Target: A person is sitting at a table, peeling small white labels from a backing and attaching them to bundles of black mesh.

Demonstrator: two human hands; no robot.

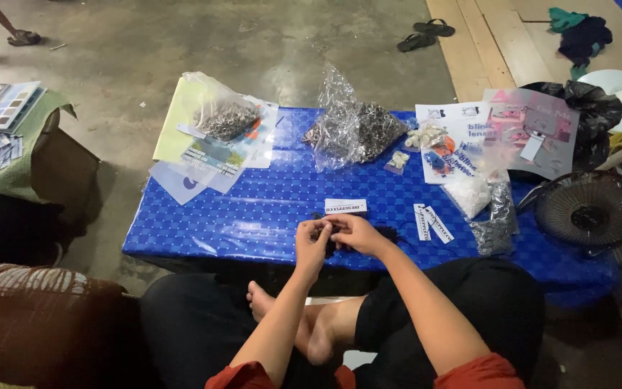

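My left hand (pixel 312 241) and my right hand (pixel 355 232) meet at the near edge of a low table with a blue checked cover (pixel 253 216). Both pinch a small dark piece (pixel 330 228) between their fingertips; what it is I cannot tell. Just beyond the hands lies a white label strip (pixel 345 206). Two more white label strips (pixel 432 223) lie to the right. A small dark heap (pixel 397 235) sits by my right wrist. My crossed legs and a bare foot (pixel 268 301) are under the table edge.
Clear plastic bags of small metal parts (pixel 354 130) (pixel 224 115) stand at the back of the table, with printed sheets (pixel 462 137), small bags (pixel 494 216) and a white-filled bag (pixel 467 193). A fan (pixel 588 209) lies right, a brown cushion (pixel 37 317) lower left, sandals (pixel 426 34) on the floor.
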